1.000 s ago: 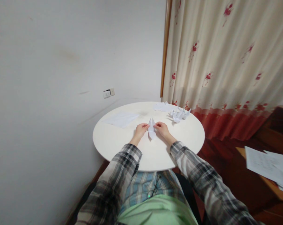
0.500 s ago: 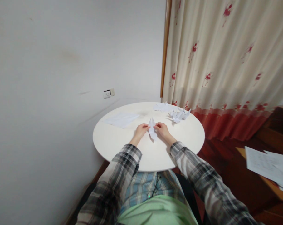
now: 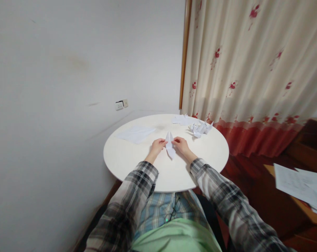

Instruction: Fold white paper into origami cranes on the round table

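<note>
In the head view, the left hand (image 3: 156,146) is clamping its grip on the left side of a folded white paper (image 3: 170,146); the right hand (image 3: 181,144) is likewise pinching the right side; the paper is pointing away from the person, above the round bench (image 3: 129,162). Beyond the left hand, a flat sheet (image 3: 137,134) is lying; beyond the right, crumpled-looking folded pieces (image 3: 199,131) are resting.

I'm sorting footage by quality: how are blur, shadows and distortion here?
Head view: folded paper soft against the white table; faint shadow near the right hand; sleeves stretched toward the bottom edge; far-right sheets too blurred to read.
</note>
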### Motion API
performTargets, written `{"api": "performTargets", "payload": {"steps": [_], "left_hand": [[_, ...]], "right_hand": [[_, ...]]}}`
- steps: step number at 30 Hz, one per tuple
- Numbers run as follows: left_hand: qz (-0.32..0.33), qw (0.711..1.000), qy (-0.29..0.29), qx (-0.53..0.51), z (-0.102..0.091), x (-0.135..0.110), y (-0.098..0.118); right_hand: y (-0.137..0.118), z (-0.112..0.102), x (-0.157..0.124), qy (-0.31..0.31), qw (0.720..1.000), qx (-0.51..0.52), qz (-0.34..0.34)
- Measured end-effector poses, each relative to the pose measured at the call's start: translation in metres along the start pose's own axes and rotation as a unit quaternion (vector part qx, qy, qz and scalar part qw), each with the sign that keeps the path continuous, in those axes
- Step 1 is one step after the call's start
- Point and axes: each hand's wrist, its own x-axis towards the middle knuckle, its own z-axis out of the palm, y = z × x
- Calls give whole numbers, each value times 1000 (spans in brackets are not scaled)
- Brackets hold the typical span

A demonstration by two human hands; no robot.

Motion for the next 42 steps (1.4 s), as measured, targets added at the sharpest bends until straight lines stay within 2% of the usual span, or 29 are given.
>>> {"api": "performTargets", "payload": {"steps": [18,25,35,42], "left_hand": [[2,999,30,-37,1,0,2],[-6,998,33,-46,2,1,1],[10,997,51,-62,2,4,-3],[15,996,41,-71,2,3,-3]], "right_hand": [[2,4,3,35,999,27,27],[1,1,2,26,999,25,28],[11,4,8,23,993,113,40],[12,5,7,24,988,138,61]]}}
